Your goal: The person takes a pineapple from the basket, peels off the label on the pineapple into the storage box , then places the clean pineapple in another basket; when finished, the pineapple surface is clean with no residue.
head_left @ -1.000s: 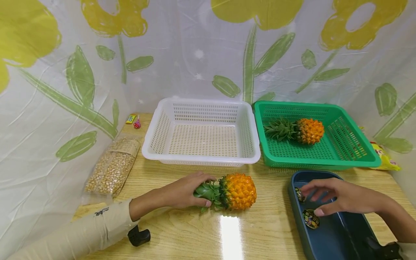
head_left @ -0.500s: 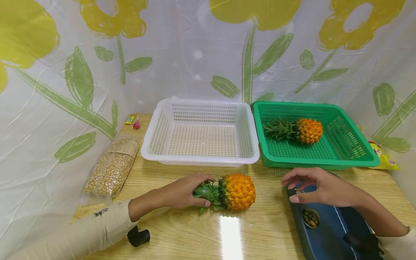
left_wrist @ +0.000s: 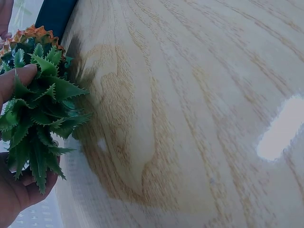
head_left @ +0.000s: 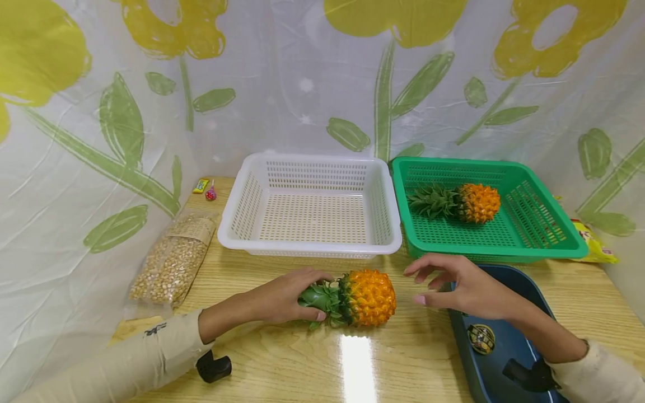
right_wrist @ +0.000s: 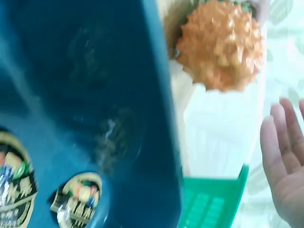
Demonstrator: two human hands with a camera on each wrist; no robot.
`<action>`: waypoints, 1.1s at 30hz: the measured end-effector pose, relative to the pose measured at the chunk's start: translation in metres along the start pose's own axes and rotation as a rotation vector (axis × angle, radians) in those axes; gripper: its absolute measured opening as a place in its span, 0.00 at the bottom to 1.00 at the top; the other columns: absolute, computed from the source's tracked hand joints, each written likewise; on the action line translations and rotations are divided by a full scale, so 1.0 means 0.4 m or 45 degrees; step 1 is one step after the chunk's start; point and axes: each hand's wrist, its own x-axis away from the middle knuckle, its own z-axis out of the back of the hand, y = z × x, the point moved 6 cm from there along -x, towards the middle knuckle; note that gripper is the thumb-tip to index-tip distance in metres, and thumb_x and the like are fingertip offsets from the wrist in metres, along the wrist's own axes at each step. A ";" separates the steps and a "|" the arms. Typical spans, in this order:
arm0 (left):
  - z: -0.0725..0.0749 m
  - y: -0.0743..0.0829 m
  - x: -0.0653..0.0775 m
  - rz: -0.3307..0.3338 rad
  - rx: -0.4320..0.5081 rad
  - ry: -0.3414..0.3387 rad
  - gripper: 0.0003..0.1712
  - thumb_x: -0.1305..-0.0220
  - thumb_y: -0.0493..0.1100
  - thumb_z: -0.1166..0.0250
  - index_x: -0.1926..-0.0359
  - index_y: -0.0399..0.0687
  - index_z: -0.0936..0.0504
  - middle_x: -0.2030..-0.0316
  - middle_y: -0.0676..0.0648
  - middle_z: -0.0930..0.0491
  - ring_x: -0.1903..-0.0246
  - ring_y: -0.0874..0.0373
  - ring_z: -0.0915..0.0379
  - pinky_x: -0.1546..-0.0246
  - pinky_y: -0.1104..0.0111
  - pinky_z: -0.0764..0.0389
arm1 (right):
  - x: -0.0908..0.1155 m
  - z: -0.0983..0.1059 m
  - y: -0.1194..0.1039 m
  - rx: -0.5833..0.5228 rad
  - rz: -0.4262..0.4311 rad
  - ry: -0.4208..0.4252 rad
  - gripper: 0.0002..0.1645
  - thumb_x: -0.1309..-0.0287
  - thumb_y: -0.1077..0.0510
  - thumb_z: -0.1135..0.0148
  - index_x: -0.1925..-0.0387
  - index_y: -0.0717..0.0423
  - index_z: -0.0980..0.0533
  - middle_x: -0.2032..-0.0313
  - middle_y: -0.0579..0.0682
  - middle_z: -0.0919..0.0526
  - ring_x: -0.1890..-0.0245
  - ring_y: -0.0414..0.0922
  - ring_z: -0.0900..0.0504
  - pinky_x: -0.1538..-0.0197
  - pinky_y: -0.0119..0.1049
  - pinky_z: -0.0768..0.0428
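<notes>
An orange pineapple (head_left: 370, 298) with a green leafy crown lies on its side on the wooden table, before the white basket (head_left: 309, 246). My left hand (head_left: 282, 296) grips it by the crown; the left wrist view shows thumb and fingers about the spiky leaves (left_wrist: 42, 114). To the pineapple's right my right hand (head_left: 468, 288) hangs with fingers loosely bent, holding nothing and apart from the fruit. Its forearm crosses above the dark blue tray (head_left: 509, 336), where a round label or sticker (head_left: 482, 339) shows. A second pineapple (head_left: 478, 203) lies in the green basket (head_left: 496, 252).
A bag of corn kernels (head_left: 173, 260) leans at the left. Behind it lie a lollipop (head_left: 210, 193) and a small wrapped candy (head_left: 200, 186). A yellow packet (head_left: 594, 243) sits beyond the green basket's right side. A flowered curtain (head_left: 302, 84) hangs at the back.
My right hand has moved left from above the blue tray toward the orange end of the pineapple. The left hand and the pineapple have stayed in place.
</notes>
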 end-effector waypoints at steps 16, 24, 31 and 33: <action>0.001 0.002 0.000 -0.014 0.003 -0.003 0.40 0.36 0.60 0.31 0.28 0.56 0.33 0.39 0.50 0.27 0.45 0.58 0.28 0.48 0.60 0.23 | -0.072 -0.076 -0.014 -0.101 -0.088 0.081 0.26 0.40 0.53 0.28 0.41 0.45 0.25 0.42 0.49 0.21 0.42 0.58 0.24 0.40 0.58 0.24; 0.003 0.001 -0.003 -0.021 0.008 -0.007 0.40 0.36 0.60 0.31 0.28 0.55 0.33 0.37 0.49 0.27 0.39 0.56 0.29 0.42 0.56 0.25 | -0.098 -0.108 -0.018 -0.088 -0.129 0.039 0.33 0.42 0.48 0.26 0.37 0.46 0.28 0.37 0.53 0.24 0.36 0.58 0.28 0.36 0.66 0.32; 0.004 0.001 -0.002 -0.015 0.011 -0.010 0.40 0.37 0.60 0.31 0.28 0.55 0.33 0.39 0.50 0.27 0.44 0.58 0.28 0.46 0.60 0.24 | -0.114 -0.124 -0.031 -0.046 -0.171 0.036 0.37 0.46 0.46 0.24 0.36 0.45 0.28 0.36 0.53 0.25 0.36 0.57 0.28 0.36 0.66 0.33; 0.005 0.001 -0.002 -0.013 0.014 -0.011 0.40 0.37 0.60 0.31 0.28 0.54 0.33 0.39 0.49 0.27 0.44 0.58 0.28 0.46 0.60 0.24 | -0.121 -0.126 -0.032 -0.040 -0.172 0.033 0.37 0.46 0.46 0.24 0.36 0.46 0.27 0.36 0.53 0.25 0.36 0.58 0.28 0.36 0.66 0.32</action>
